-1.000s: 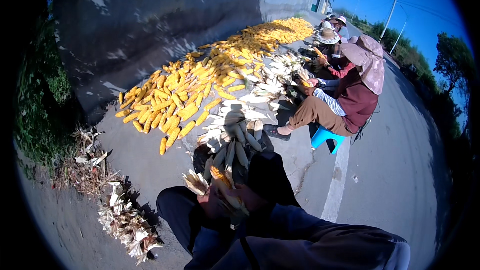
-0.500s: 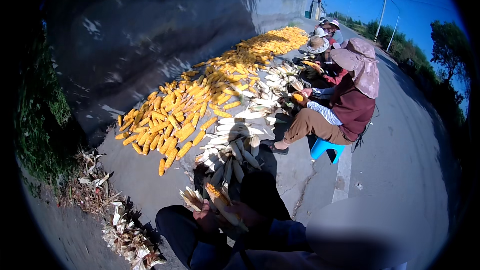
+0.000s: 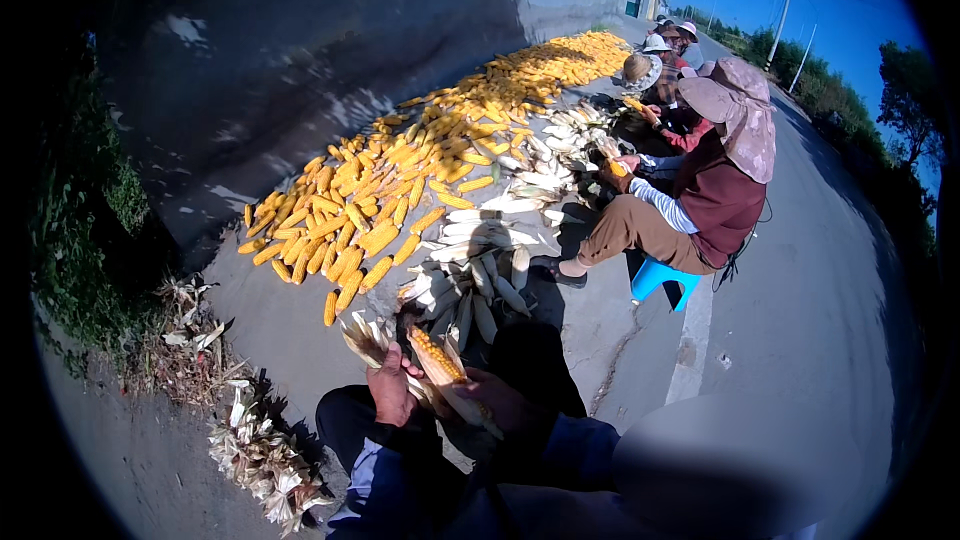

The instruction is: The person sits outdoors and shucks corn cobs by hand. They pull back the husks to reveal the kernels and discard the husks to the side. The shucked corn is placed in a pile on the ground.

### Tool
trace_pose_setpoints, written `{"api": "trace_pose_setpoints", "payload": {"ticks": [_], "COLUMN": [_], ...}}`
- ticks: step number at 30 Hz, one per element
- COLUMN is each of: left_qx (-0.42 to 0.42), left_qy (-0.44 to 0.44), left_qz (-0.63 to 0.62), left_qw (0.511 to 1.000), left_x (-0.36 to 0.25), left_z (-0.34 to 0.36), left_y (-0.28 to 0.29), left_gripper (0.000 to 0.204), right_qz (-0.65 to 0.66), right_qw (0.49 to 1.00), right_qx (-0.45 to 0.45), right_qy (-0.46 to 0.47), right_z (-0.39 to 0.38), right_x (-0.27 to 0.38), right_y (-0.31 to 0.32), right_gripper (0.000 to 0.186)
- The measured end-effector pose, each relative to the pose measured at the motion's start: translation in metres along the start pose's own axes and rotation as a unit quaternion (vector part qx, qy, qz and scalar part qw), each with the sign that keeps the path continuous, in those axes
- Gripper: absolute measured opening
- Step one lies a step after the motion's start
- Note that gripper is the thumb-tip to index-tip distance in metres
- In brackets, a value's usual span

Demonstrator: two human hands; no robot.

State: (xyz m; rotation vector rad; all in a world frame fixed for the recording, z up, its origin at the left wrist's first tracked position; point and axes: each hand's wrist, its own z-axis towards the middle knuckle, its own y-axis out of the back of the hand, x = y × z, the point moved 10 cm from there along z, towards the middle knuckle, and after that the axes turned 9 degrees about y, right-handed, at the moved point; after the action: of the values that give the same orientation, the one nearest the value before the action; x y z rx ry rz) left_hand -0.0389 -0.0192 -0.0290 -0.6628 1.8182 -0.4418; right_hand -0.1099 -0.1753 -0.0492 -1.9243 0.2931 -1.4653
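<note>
Over my lap I hold a corn cob (image 3: 436, 356), its yellow kernels bare along the upper part and pale husk still around its lower part. My right hand (image 3: 497, 403), in shade, is closed round the cob's lower, husked part. My left hand (image 3: 392, 394) grips a bunch of peeled husk leaves (image 3: 367, 338) to the left of the cob. The leaves seem joined to the cob low down, where my fingers partly hide them. Just beyond my knees lies a pile of unhusked corn (image 3: 478, 290) in pale husks.
A long heap of husked yellow corn (image 3: 370, 205) runs beside the grey wall (image 3: 330, 50). Loose husks (image 3: 262, 460) lie at the lower left. A co-worker (image 3: 715, 185) sits on a blue stool (image 3: 665, 278) at the right, husking corn, with several people beyond. A road stretches along the right.
My left hand has moved up and forward with the husk leaves. More of the cob's kernels show now. The whole view has shifted slightly.
</note>
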Motion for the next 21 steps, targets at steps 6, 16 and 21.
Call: {"api": "trace_pose_setpoints", "payload": {"ticks": [6,16,21], "left_qx": [0.048,0.034,0.05], "left_qy": [0.052,0.079,0.087], "left_qz": [0.004,0.001,0.022], "left_qw": [0.997,0.996,0.995], "left_x": [-0.024,0.003,-0.01], "left_z": [0.028,0.019,0.004], "left_y": [0.016,0.036,0.023], "left_gripper": [0.012,0.021,0.02], "right_qz": [0.005,-0.014,-0.087], "right_qw": [1.0,0.998,0.995], "right_qx": [0.006,0.008,-0.024], "right_qy": [-0.011,-0.056,-0.049], "right_z": [-0.003,0.002,0.01], "right_x": [0.039,0.008,0.006], "right_y": [-0.046,-0.046,-0.04], "right_gripper": [0.052,0.047,0.042]}}
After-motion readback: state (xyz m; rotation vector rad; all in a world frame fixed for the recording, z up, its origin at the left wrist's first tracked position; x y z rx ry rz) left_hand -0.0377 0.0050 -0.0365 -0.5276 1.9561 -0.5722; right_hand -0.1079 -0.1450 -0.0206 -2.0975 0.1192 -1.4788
